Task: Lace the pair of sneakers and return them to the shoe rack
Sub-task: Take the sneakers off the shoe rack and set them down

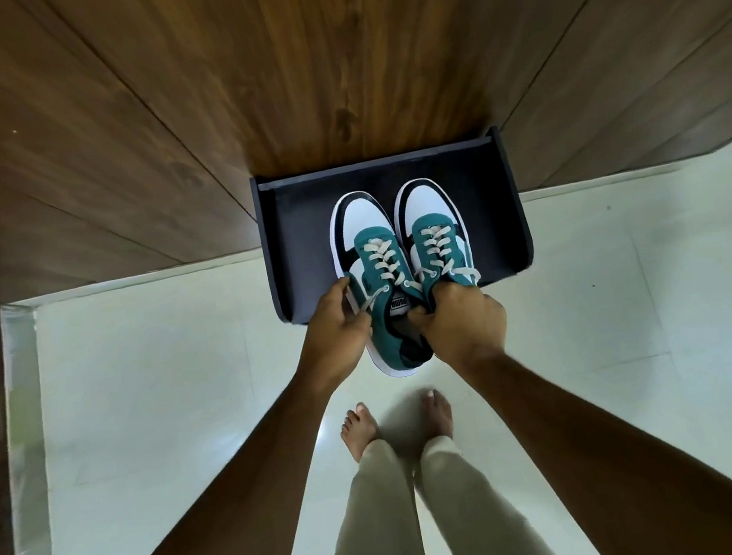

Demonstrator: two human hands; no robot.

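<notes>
Sneakers sit side by side over the black shoe rack (506, 209), toes pointing toward twelve o'clock at the wood-panelled wall (320, 46). Going left to right: the left hand (338, 324) comes in from seven o'clock and closes on the outer edge of the left sneaker (367, 248), its fingers (339, 288) curled narrow around the side near the collar, one loose lace end lying across them. That shoe has a white toe cap edged in black, a teal lace panel and tongue, cream flat laces criss-crossed through all the eyelets, and a white sole; its heel juts past the rack's near edge, over the pale tiled floor (156, 380). A small label on the tongue is too small to read. Just beside it, touching along the inner side, the right sneaker (430, 229) shows the same white, black and teal pattern and is likewise laced, a lace end trailing toward four o'clock. The right hand (463, 322) arrives from five o'clock and covers its heel, fingers tucked into the shoe's opening and holding it closed. Whether the soles rest flat on the rack or hang just above cannot be told. Below the hands, at six o'clock, two bare feet (397, 420) and light trouser legs stand on the floor.
</notes>
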